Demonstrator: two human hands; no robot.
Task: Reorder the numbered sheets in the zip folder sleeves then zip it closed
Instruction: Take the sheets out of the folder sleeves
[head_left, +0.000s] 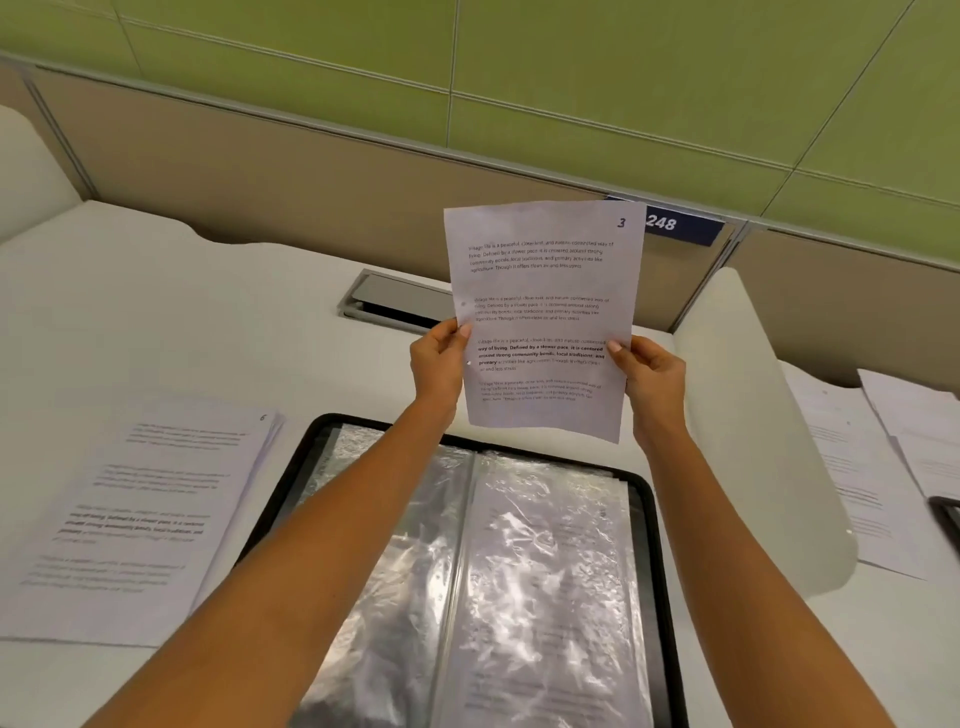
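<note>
A printed sheet numbered 3 (543, 291) is held upright in the air above the desk. My left hand (436, 364) pinches its left edge and my right hand (652, 376) pinches its right edge. Below them the black zip folder (652, 519) lies open on the desk, its clear plastic sleeves (545, 571) shining; the right-hand sleeve shows a printed sheet inside. A stack of sheets (140, 514) with number 6 on top lies to the left of the folder.
A white desk (156, 312) with a metal cable hatch (395, 301) behind the sheet. A white curved divider (753, 415) stands at the right, with more loose papers (883, 457) beyond it. A partition wall carries a blue 248 label (680, 226).
</note>
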